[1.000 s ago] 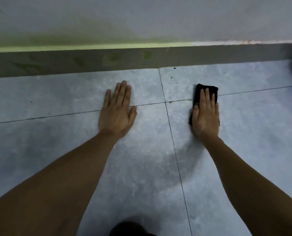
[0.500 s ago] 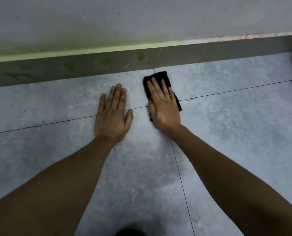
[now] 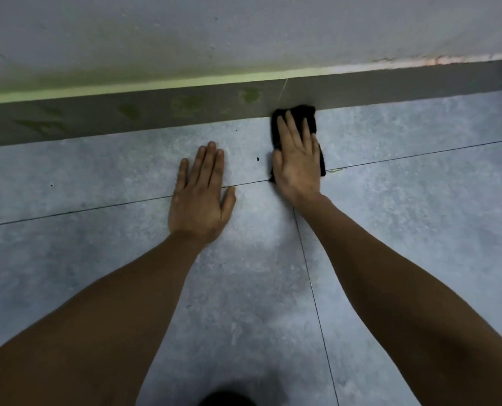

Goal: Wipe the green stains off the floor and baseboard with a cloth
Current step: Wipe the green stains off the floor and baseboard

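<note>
Nearest, at the bottom of the frame, two bare forearms reach up from the lower corners over the grey tiled floor (image 3: pixel 243 288). Just above centre, the left hand (image 3: pixel 200 197) lies flat on the floor with straight fingers, holding nothing and seemingly serving as a brace. Right of it, the right hand (image 3: pixel 298 159) presses flat with straight fingers on a black cloth (image 3: pixel 308 114), not curled round it. The cloth lies on the floor with its far edge touching the foot of the grey baseboard (image 3: pixel 419 83). Beyond, to the left along the baseboard, green stains (image 3: pixel 248 95) show (several, some only faint smears), and its top edge is tinged green toward the upper left. A small greenish fleck (image 3: pixel 336 170) sits on the grout line just right of the cloth. The cloth looks soft, light and limp; it would likely bunch or slip if pushed by one edge, so a spread palm over its middle, or a pinch of a folded wad for the upright baseboard, seems the surer hold.
</note>
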